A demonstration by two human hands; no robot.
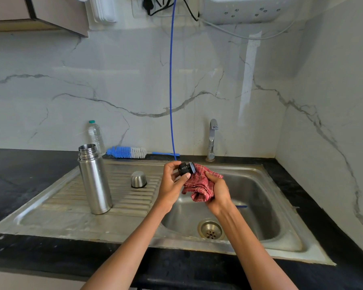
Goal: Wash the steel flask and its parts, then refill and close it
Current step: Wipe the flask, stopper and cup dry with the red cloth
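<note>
Above the steel sink [260,185], the left hand [172,185] pinches the small black plastic stopper [184,168]; the right hand [217,191] grips the soft red checked cloth [199,185]; light, probably slippery; hold its rim.

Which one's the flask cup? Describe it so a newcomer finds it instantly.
Start at the steel sink and look at its ribbed draining board on the left. The cup sits upside down there, between the tall open flask and the left hand. It is the only short, rounded steel piece; the flask is far taller.
</note>
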